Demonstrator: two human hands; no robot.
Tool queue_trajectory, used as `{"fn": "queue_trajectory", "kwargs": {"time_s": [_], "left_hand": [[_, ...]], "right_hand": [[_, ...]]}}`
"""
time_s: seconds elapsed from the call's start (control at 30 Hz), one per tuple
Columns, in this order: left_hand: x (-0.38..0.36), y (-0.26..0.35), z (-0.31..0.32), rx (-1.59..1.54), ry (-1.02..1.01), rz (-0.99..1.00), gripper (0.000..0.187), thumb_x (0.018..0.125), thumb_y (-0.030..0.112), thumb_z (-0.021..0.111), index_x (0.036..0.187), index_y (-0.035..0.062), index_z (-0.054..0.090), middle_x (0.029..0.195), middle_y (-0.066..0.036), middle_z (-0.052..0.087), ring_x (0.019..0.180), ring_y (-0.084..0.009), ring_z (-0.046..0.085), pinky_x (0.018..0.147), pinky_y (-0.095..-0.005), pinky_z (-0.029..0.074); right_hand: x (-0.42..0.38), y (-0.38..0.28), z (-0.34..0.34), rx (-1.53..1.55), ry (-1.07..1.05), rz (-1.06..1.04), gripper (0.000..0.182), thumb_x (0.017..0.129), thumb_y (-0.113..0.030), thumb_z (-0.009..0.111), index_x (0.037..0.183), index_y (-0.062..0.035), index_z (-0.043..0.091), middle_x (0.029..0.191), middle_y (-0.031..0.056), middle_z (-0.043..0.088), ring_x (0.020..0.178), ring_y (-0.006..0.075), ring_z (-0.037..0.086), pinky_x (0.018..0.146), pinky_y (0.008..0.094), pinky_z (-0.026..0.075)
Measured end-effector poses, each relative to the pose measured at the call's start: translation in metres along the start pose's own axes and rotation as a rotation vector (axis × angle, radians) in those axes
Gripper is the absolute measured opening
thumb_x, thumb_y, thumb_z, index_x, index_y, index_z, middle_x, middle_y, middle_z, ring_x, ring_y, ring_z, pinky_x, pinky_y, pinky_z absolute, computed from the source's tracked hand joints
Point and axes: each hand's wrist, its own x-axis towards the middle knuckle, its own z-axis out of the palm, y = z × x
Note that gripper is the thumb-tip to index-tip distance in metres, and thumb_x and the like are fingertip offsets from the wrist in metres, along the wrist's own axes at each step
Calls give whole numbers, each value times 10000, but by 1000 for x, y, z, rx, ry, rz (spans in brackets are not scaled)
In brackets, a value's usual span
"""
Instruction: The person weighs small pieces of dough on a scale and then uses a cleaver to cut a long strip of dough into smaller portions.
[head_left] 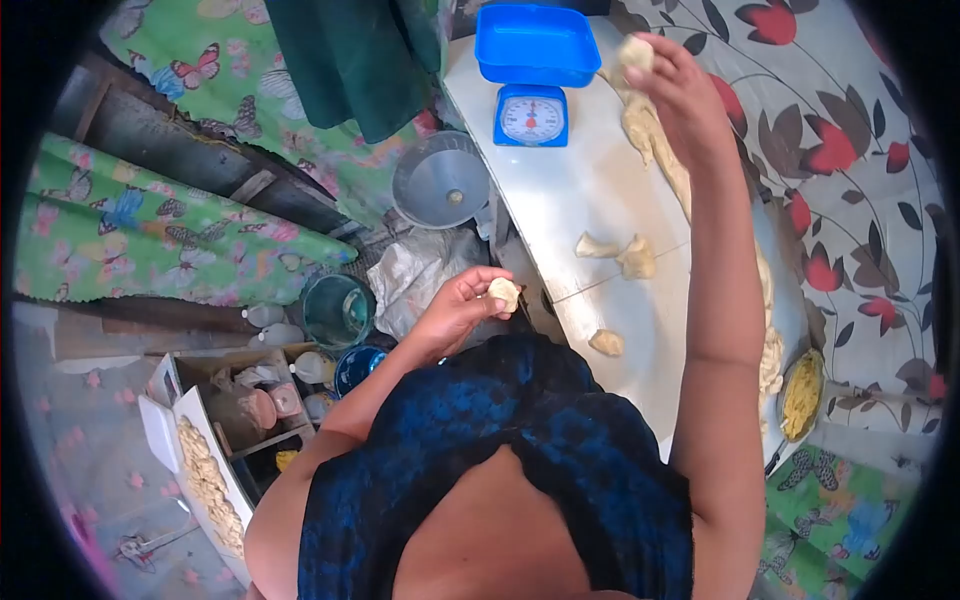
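Note:
My left hand (462,310) is closed around a small piece of dough (503,293), held off the table's edge in front of my body. A second small piece of dough (636,54) sits between the thumb and fingers of my right hand (684,90). That hand is raised at the far end of the table, to the right of a blue kitchen scale (532,118) with a blue tray (537,45) on top. Loose dough pieces (637,258) lie on the white table (540,190), one (606,342) nearer me. A long strip of dough (650,140) is partly hidden behind my right arm.
A grey basin (442,180) stands low, left of the table, with a green bucket (338,311) and a crumpled plastic sack (415,275) nearby. At lower left, many dough pieces (207,480) lie along a white surface. A bowl of yellow shreds (801,397) is at right.

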Motion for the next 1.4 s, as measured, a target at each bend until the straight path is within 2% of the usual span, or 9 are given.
{"fn": "queue_trajectory", "kwargs": {"time_s": [0.07,0.17,0.37,0.77,0.97,1.1,1.17,1.23,1.4], "left_hand": [[-2,-7,-1,-33,27,25,305,855,18,564,1157,8,528,1075,-80,584,974,-164,566,827,-315,470],[-7,6,-18,-44,58,35,308,856,2,556,1163,4,531,1056,-75,585,960,-157,567,819,-315,472],[-11,10,-25,-58,134,37,336,869,-12,534,1204,-10,505,1030,-78,592,937,-153,574,808,-316,476],[-7,18,-17,-5,196,22,313,902,45,528,1206,-20,497,1015,-86,613,914,-147,585,784,-306,480],[-3,22,-9,-63,204,53,290,917,52,506,1195,-30,498,1022,-89,604,911,-157,585,763,-319,498],[-3,18,-8,-70,190,9,233,924,70,504,1141,-13,524,1031,-97,597,865,-182,610,722,-322,507],[-3,18,-3,-78,202,-5,224,928,83,502,1131,-6,529,1031,-101,594,842,-193,618,711,-319,506],[-4,21,3,-87,132,-5,233,939,100,491,1140,-11,530,1041,-101,594,891,-159,599,749,-293,516],[0,17,17,-200,132,24,230,932,122,515,1130,5,522,993,-78,585,886,-146,591,754,-282,504]], "right_hand": [[36,0,6,-488,-217,-199,355,820,-128,647,1159,-63,564,997,47,634,974,181,588,869,277,440],[94,10,34,-625,-304,-163,308,726,-153,697,1023,-82,659,904,98,684,765,276,642,728,363,507],[133,35,43,-1228,-209,-348,323,640,-117,716,950,-42,667,810,125,673,733,250,639,682,346,506],[172,80,35,-1371,-204,-440,243,692,-105,587,904,-35,684,827,184,665,802,314,651,740,380,507],[76,-11,69,-1059,-135,-435,225,771,-115,579,942,11,653,850,158,674,807,251,652,733,343,508],[-2,7,61,-690,-395,-370,262,812,-128,647,1056,-37,615,962,51,641,939,144,587,810,284,454],[-65,14,72,-823,-554,-190,239,811,-141,645,1026,-40,622,971,71,633,895,166,600,799,307,462],[-113,49,71,-795,-664,-302,218,792,-89,604,1008,-56,614,925,116,604,833,282,607,723,338,483],[-174,90,76,-769,-457,-129,292,745,-97,677,1023,-61,597,896,116,559,827,311,577,703,363,473]]}}
